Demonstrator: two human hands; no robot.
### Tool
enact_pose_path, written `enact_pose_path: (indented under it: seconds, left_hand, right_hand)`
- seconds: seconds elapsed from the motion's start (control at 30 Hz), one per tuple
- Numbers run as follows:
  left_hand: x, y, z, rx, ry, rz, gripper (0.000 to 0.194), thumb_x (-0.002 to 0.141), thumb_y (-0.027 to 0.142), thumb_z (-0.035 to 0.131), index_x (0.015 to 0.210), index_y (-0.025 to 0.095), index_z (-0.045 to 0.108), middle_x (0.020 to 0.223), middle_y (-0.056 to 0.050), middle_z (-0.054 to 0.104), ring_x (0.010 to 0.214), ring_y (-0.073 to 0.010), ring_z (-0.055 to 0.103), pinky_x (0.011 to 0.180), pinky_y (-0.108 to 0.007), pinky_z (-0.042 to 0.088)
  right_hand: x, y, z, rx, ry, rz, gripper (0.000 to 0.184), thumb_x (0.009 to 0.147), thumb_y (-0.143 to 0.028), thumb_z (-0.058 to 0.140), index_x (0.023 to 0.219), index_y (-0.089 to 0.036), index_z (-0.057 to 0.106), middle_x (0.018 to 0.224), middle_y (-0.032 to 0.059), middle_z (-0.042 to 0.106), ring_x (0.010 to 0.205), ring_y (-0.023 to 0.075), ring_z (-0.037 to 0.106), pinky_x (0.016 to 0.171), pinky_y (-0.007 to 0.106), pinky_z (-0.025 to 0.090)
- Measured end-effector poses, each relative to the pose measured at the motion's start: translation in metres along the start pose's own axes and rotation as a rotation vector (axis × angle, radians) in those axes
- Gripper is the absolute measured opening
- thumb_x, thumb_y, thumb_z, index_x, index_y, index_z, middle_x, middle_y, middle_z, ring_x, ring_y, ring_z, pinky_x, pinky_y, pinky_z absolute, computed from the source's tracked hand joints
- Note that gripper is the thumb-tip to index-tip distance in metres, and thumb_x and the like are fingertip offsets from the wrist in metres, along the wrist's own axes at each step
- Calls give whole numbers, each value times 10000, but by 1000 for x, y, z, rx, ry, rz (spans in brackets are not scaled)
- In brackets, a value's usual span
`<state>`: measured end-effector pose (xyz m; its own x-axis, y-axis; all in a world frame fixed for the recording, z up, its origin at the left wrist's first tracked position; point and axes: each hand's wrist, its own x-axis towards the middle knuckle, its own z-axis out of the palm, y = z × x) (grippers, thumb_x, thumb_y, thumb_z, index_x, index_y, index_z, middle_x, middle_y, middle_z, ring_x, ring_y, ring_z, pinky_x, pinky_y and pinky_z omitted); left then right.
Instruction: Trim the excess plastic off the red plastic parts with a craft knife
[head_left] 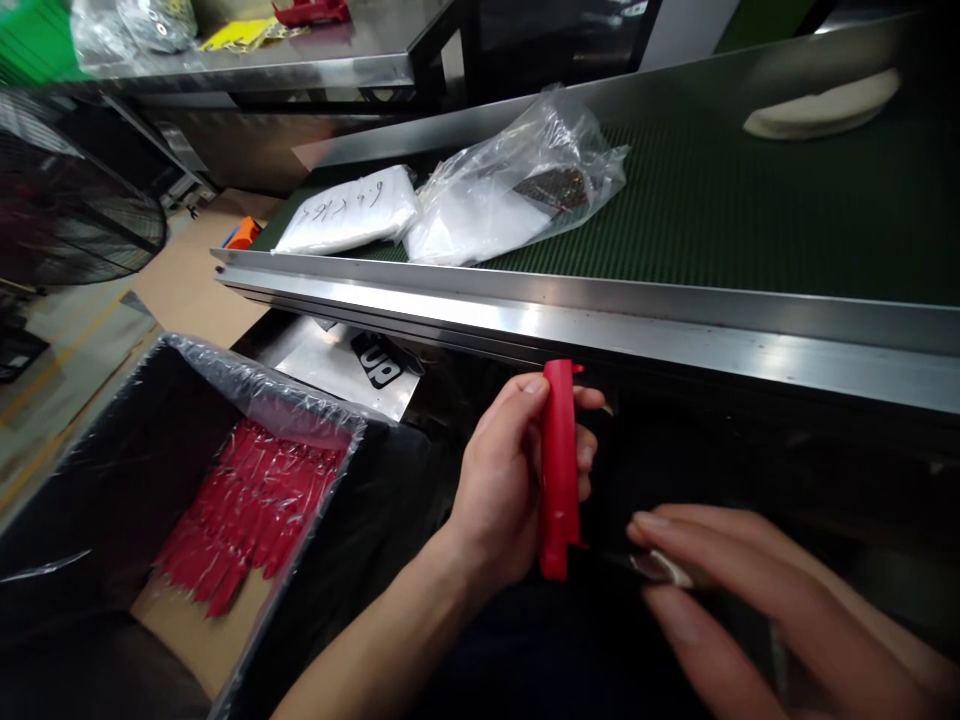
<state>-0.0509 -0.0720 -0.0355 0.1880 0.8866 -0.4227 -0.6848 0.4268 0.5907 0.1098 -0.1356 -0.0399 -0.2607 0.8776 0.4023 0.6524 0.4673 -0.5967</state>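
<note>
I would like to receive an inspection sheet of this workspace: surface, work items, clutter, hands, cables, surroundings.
Surface: green ribbed belt behind a shiny metal rail.
Work items: long red plastic part in hand; red plastic pieces inside a black plastic-lined box.
Clutter: white handwritten packet, clear plastic bag and pale curved object, all on the belt.
Hands: left hand holds the part upright; right hand pinches a small blurred object, unidentifiable.
Cables: nothing seen.
Surroundings: dark round fan at left, grey metal table behind.
</note>
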Motion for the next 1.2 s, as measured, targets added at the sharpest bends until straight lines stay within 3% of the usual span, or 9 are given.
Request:
enact_pose_path:
  seconds: [0.1,0.17,0.3,0.47,0.6,0.7,0.93,1.03,1.2]
  left_hand:
    - [-4,-5,2,62,2,11,218,954,336,462,925,156,582,946,-48,633,579,-78,481,448,-158,383]
    - [-6,-8,3,91,12,27,204,951,326,470,926,152,574,945,-54,642,614,-87,499,496,-169,412]
    - [-8,-13,3,131,16,52,201,950,321,478,929,146,575,959,-57,648,648,-92,502,545,-178,423]
    - [-6,-17,0,154,22,43,201,947,322,483,939,144,575,961,-57,658,661,-93,509,582,-187,430]
    - [-6,-19,-2,188,24,41,213,945,341,479,937,152,578,959,-51,649,674,-95,512,597,-194,429]
    - [-7,-20,-3,267,16,59,141,901,306,574,941,171,581,910,-18,624,681,-85,508,593,-182,419]
    - [-7,-17,-7,450,-1,15,194,833,254,672,854,165,501,738,20,553,586,-62,491,551,-173,397]
    - [-7,-14,-10,481,-25,-59,196,843,272,655,839,175,485,614,46,499,532,-61,440,517,-165,358]
    - [-13,-12,-13,456,-36,-167,202,864,310,640,869,188,480,583,55,491,490,-55,412,492,-157,346]
  right_hand:
    - [7,-13,11,165,-81,216,210,885,-366,636,1046,-241,585,856,-13,637,644,89,622,570,151,532]
    - [12,-15,15,303,-168,321,157,884,-373,638,974,-265,568,743,-61,601,556,61,576,500,114,492]
    - [20,-8,10,458,-288,473,55,893,-339,615,882,-286,614,712,-87,628,593,45,591,532,88,465]
    - [23,3,4,594,-514,595,206,930,-370,523,818,-273,666,729,-64,664,625,58,596,569,130,447]
    - [22,6,6,622,-536,633,214,923,-391,528,837,-257,672,724,-49,658,635,70,580,579,147,443]
    - [20,5,10,655,-560,657,214,908,-401,555,828,-236,665,748,-35,674,666,83,603,594,157,457]
    - [15,2,11,539,-537,486,181,908,-302,516,841,-239,673,803,-13,686,752,109,654,664,167,505]
    - [14,2,9,360,-430,399,181,872,-356,566,898,-247,708,800,19,689,785,162,660,675,226,534]
    - [16,6,7,108,-231,238,232,861,-388,606,1014,-252,714,858,50,691,841,205,652,720,302,545]
